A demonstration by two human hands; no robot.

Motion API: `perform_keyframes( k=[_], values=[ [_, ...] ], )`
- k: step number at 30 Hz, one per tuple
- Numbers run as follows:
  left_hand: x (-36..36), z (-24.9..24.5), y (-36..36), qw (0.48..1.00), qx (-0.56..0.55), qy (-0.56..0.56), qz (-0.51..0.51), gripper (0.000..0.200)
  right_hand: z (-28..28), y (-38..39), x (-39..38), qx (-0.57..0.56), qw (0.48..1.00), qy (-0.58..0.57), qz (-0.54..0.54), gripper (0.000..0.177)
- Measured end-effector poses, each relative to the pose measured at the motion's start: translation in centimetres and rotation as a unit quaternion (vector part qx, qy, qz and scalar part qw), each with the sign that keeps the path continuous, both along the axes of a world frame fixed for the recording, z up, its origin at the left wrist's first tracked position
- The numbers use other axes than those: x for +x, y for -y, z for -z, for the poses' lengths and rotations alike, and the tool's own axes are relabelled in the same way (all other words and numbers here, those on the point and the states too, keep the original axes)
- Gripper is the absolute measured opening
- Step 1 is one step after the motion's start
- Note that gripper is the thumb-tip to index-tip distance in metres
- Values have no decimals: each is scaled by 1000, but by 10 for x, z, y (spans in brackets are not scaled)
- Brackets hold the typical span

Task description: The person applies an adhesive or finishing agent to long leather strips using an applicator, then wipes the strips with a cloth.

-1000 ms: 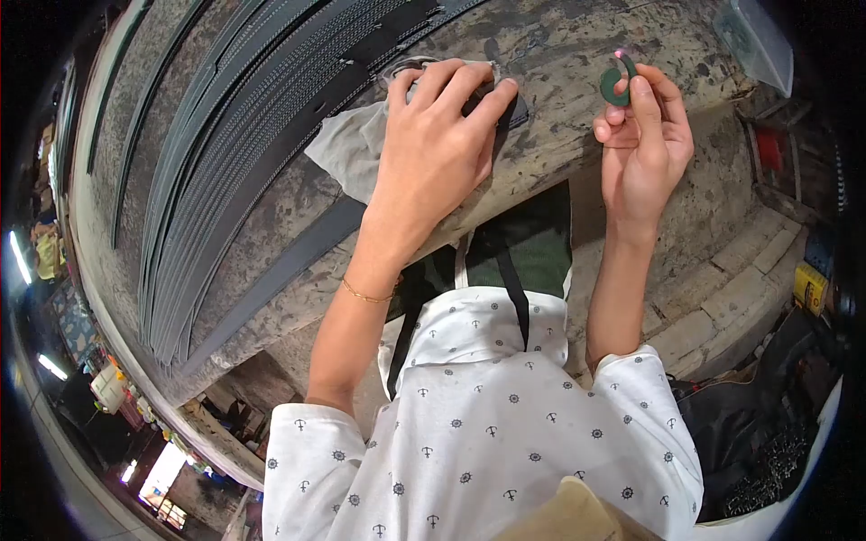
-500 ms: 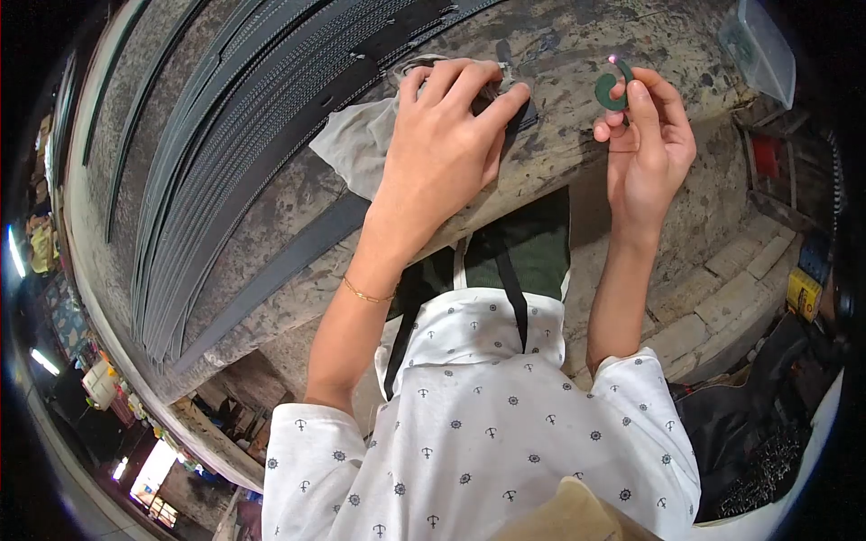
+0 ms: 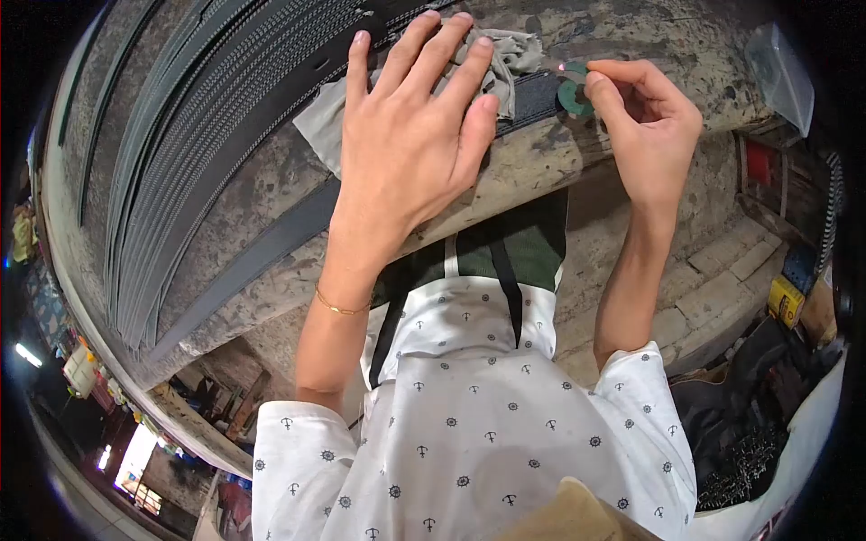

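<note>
My left hand lies flat with fingers spread on a crumpled grey cloth. Beneath the cloth runs a dark grey strap, its far end showing on the right side. Between the thumb and forefinger of my right hand is a green piece of mosquito coil, curled like a hook. One tip of the coil glows, close over the end of the strap.
A large bundle of dark stitched straps fans across the left of the worn workbench. At the back right lies a clear plastic container. A yellow box and black material are low on the right.
My left hand has gone from curled over the cloth to spread flat, moving slightly left. My right hand has turned palm down, bringing the coil down and left toward the strap's end.
</note>
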State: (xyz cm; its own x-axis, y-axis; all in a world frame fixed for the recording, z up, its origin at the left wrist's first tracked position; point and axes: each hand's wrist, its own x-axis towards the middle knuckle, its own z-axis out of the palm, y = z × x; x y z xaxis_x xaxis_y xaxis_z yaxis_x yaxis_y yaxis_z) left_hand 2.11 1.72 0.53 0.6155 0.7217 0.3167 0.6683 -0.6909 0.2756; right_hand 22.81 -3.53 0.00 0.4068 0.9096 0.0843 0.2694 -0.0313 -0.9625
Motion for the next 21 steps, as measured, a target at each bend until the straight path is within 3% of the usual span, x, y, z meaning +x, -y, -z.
perform_keyframes(
  k=[1, 3, 4, 6, 21],
  values=[
    [3, -8, -1, 1000, -2, 1, -1, 38, 1, 0, 0, -2, 1000, 1, -1, 10],
    [8, -23, 0, 986, 102, -132, 19, 35, 2, 0, 1, -11, 1000, 9, -3, 10],
    [7, -17, 0, 986, 101, -132, 19, 35, 2, 0, 0, -12, 1000, 9, -3, 10],
    [4, -1, -2, 1000, -24, -2, 4, 39, 1, 0, 0, -19, 999, 28, -10, 10],
    [3, -5, -5, 997, -40, 52, 32, 36, 2, -2, 2, -25, 999, 33, -17, 10]
  ],
)
